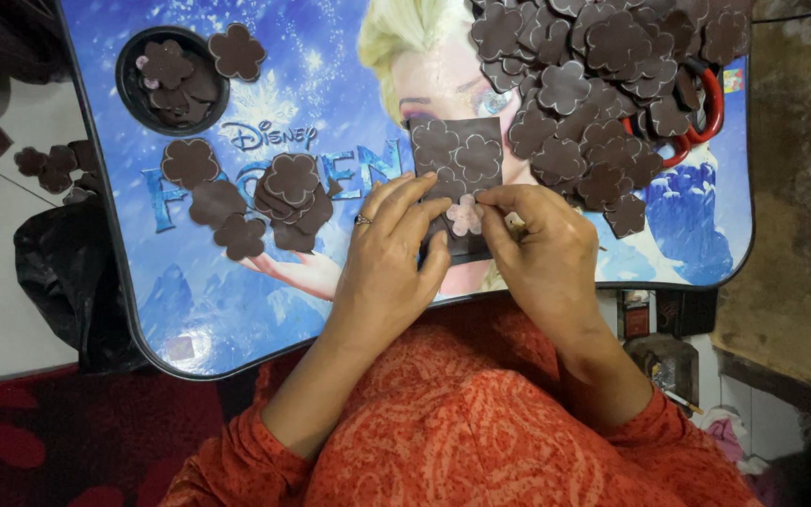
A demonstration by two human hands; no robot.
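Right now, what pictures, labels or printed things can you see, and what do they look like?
Printed tabletop: a rounded lap table with a black rim, a blue icy picture with snowflakes and big blue lettering at left.
Small label: on the table's near right edge, a little upright rectangle, red and dark.
Brown sheet: under both hands, a square with flower outlines.
No screens or packages show.

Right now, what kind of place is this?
Probably a home craft spot: a printed lap table holds piles of dark flower cutouts, red-handled scissors, and both hands press a dark sheet.
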